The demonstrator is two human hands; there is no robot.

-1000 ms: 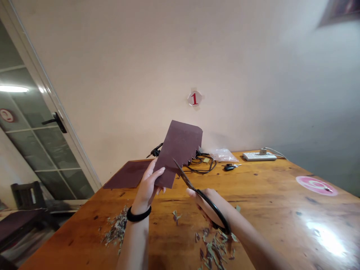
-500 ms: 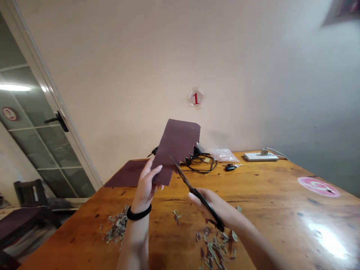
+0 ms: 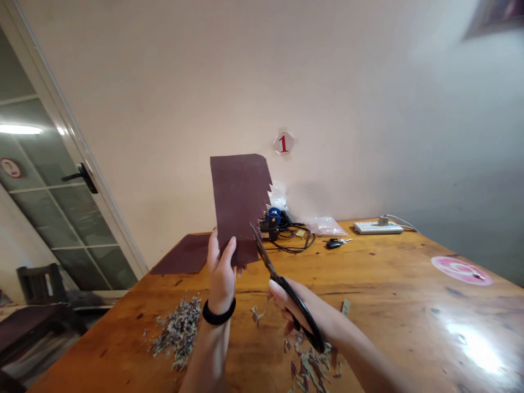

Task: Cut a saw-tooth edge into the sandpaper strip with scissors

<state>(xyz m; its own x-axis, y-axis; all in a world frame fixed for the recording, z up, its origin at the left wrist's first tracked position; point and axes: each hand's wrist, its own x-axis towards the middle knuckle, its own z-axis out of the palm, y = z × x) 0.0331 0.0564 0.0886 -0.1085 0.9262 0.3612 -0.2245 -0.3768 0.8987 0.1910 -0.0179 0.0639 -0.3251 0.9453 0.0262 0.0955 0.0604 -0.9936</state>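
My left hand (image 3: 222, 266), with a black band at the wrist, grips the lower edge of a dark purple sheet (image 3: 239, 202) held upright above the table. The sheet's right edge is jagged. My right hand (image 3: 297, 305) is closed round the handles of black scissors (image 3: 301, 308), whose blades lie at the sheet's lower right edge. Below my right hand is a scatter of cut strips (image 3: 311, 365). A heap of finer shreds (image 3: 180, 333) lies left of my left wrist.
On the wooden table (image 3: 388, 305) are another purple sheet (image 3: 180, 255), black cables (image 3: 297, 248), a clear plastic bag (image 3: 326, 225), keys (image 3: 336, 243), a white power strip (image 3: 377, 227) and a pink round sticker (image 3: 460, 270). A chair (image 3: 43, 286) stands at the left.
The held sheet has turned more upright and moved left and up. My left hand has shifted right, uncovering more of the shred heap. My right hand and the scissors have moved slightly left and down.
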